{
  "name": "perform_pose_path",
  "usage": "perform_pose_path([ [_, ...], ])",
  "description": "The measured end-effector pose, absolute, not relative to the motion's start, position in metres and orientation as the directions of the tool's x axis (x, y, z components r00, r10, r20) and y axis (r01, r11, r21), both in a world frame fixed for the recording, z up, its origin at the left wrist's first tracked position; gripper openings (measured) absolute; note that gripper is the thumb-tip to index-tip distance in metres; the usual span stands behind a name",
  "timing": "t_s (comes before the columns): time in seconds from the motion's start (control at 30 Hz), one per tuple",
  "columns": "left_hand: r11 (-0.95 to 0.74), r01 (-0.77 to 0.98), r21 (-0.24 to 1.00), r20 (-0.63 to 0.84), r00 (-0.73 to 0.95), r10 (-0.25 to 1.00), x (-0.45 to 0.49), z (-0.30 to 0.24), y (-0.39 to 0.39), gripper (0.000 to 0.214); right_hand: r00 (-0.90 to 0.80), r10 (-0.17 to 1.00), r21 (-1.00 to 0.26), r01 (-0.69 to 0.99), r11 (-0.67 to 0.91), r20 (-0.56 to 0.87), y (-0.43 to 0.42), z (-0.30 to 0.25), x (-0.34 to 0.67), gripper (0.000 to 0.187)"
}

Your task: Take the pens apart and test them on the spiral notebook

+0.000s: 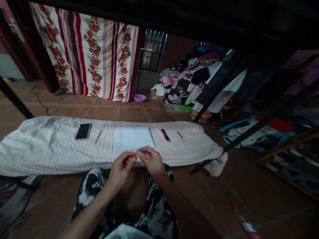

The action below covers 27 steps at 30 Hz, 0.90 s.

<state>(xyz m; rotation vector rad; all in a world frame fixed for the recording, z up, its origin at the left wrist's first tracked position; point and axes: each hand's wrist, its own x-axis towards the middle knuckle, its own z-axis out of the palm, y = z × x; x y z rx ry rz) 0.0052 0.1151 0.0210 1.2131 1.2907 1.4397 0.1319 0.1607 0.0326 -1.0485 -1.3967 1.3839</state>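
My left hand (121, 168) is closed in a pinch around a small red thing (135, 156), mostly covered by the fingers and too small to name. Close beside it, my right hand (152, 162) has its thumb and fingertips pressed together near the red thing; what they hold, if anything, is hidden. Both hands are just above the front edge of the cloth. Right behind them lies a spiral notebook (132, 137), open at a pale page. To its right are a red and black pen (164, 135) and a pinkish-white pen (178, 134).
A striped cloth (62, 156) covers the low bench. On its left lie a dark phone (83, 131) and a slim light pen (98, 136). Beyond are a floral curtain (104, 59), a purple basin (140, 98) and heaped clothes (184, 79). A bottle (245, 224) lies at lower right.
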Motion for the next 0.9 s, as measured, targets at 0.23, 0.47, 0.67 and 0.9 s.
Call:
perform_pose_path([
  [0.23,-0.046,-0.183,0.982,0.012,-0.183,0.983,0.003,0.028,0.115,0.035,-0.351,0.935,-0.994,-0.112,0.015,0.054,0.162,0.045,0.134,0.032],
  [0.47,-0.018,-0.189,0.982,-0.004,-0.116,0.993,0.013,0.031,0.124,0.032,-0.315,0.948,-0.986,-0.164,-0.008,0.045,0.174,0.034,0.143,0.024],
  [0.67,-0.069,-0.052,0.996,0.059,-0.187,0.981,0.023,0.031,0.132,0.026,-0.183,0.983,-0.984,-0.179,0.003,0.036,0.176,0.028,0.141,0.029],
  [0.9,-0.036,0.08,0.996,0.053,-0.223,0.973,0.016,0.019,0.161,0.03,-0.188,0.982,-0.964,-0.265,-0.037,0.014,0.204,0.012,0.131,0.031],
])
